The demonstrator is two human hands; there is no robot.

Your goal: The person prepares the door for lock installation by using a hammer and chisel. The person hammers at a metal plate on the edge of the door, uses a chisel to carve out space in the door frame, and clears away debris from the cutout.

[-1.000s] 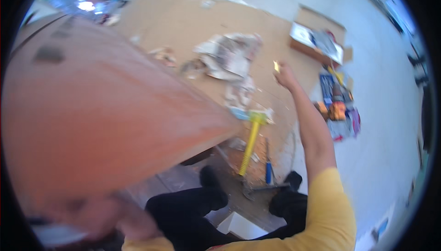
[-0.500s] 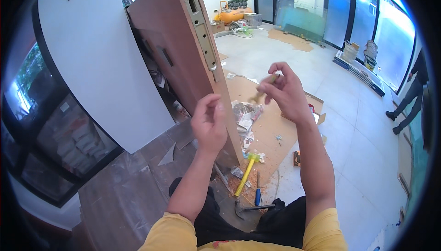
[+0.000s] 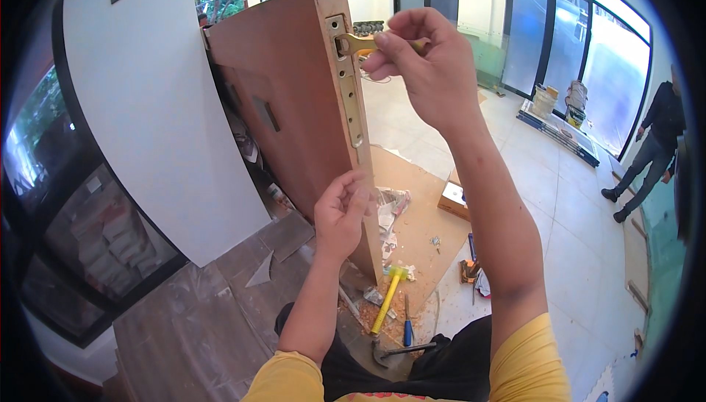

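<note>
My right hand [image 3: 430, 63] grips a flat brass-coloured metal piece [image 3: 357, 43] whose end is at the upper opening of the metal lock plate [image 3: 351, 95], set in the narrow edge of a brown wooden door [image 3: 283, 86]. My left hand [image 3: 340, 219] is lower, beside the door edge, with fingers loosely curled and apart and nothing visible in them. On the floor below lie a yellow-handled mallet [image 3: 386, 303], a blue-handled chisel [image 3: 408, 328] and a black hammer [image 3: 401, 350].
A cardboard sheet [image 3: 423, 255] bears crumpled paper and shavings, with an open box [image 3: 454, 203] alongside. Tools [image 3: 469, 269] lie past my right arm. Buckets [image 3: 544, 102] stand on stacked boards near glass panels. A person [image 3: 654, 144] in dark clothes stands at right. A white wall [image 3: 154, 108] borders the door.
My view has swung up from the floor to the door. Since half a second ago, my right hand has moved up and left, bringing the brass piece to the lock plate.
</note>
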